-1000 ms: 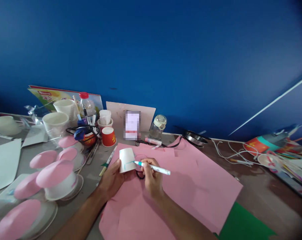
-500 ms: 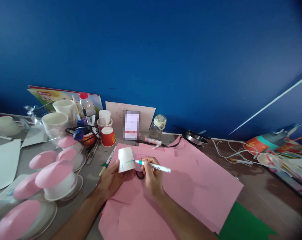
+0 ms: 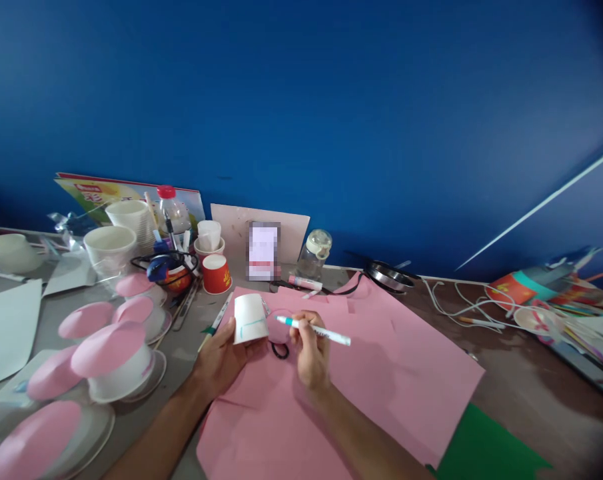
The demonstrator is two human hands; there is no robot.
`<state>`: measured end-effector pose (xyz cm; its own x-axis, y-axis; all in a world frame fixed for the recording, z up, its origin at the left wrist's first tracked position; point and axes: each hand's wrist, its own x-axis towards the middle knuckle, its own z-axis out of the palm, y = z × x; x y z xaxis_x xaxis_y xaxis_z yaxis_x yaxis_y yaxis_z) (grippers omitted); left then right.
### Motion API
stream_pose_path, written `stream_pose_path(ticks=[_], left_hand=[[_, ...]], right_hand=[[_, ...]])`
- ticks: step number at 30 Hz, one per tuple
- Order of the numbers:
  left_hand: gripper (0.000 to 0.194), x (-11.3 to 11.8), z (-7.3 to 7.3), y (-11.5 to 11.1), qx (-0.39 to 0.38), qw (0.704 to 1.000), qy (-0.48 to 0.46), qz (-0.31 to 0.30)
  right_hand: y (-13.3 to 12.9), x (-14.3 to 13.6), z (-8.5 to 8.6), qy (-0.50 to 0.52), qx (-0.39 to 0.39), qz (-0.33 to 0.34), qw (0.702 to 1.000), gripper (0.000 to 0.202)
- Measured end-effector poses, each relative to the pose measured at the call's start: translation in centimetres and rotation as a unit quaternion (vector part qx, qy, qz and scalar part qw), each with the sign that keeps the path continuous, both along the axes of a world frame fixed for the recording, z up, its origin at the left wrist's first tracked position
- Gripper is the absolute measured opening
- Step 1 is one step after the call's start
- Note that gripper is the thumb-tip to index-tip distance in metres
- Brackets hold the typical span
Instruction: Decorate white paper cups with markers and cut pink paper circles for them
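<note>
White paper cup [image 3: 250,317], pinched in left grip [image 3: 222,362]. Pinches teal-tipped white marker [image 3: 335,335] in right grip [image 3: 312,352], just off cup.

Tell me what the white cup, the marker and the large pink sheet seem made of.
White cup: probably matte paper, judging by its opaque, dull wall. Marker: likely smooth plastic, from its slim, rigid-looking white barrel. Large pink sheet: matte paper or thin card, by its flat lie and thin edges; I can't tell which.

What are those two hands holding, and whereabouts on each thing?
The left hand holds a white cup by its left side and lower edge. The right hand holds a marker just behind its teal front end.
</note>
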<state>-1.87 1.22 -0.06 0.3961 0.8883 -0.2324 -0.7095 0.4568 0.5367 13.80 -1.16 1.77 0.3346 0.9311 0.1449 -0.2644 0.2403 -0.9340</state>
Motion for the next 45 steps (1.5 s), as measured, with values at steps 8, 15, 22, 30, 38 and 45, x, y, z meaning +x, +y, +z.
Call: stream_pose_path(ticks=[8, 15, 22, 30, 38, 45], left_hand=[[0.040, 0.1, 0.3, -0.2, 0.002, 1.000, 0.006, -0.019], [0.042, 1.2, 0.8, -1.0, 0.064, 0.996, -0.004, -0.059], [0.044, 1.3, 0.6, -0.8, 0.093, 0.994, 0.043, -0.043], [0.051, 1.8, 1.8, -1.0, 0.099, 0.990, 0.020, -0.101], [0.044, 1.2, 1.0, -1.1, 0.119, 0.988, 0.037, -0.094], [0.053, 0.8, 0.4, -1.0, 0.102, 0.991, 0.058, -0.069]], right_hand=[[0.7, 0.1, 0.4, -0.004, -0.040, 0.013, 0.999, 0.042], [0.7, -0.1, 0.2, -0.021, -0.004, 0.067, 0.998, 0.033], [1.1, 0.2, -0.1, -0.073, 0.022, 0.062, 0.995, 0.032], [0.9, 0.5, -0.8, -0.171, 0.052, 0.063, 0.982, 0.037], [0.5, 0.4, -0.6, -0.220, 0.090, 0.068, 0.969, 0.033], [0.4, 0.5, -0.4, -0.112, 0.074, 0.049, 0.990, 0.038]])
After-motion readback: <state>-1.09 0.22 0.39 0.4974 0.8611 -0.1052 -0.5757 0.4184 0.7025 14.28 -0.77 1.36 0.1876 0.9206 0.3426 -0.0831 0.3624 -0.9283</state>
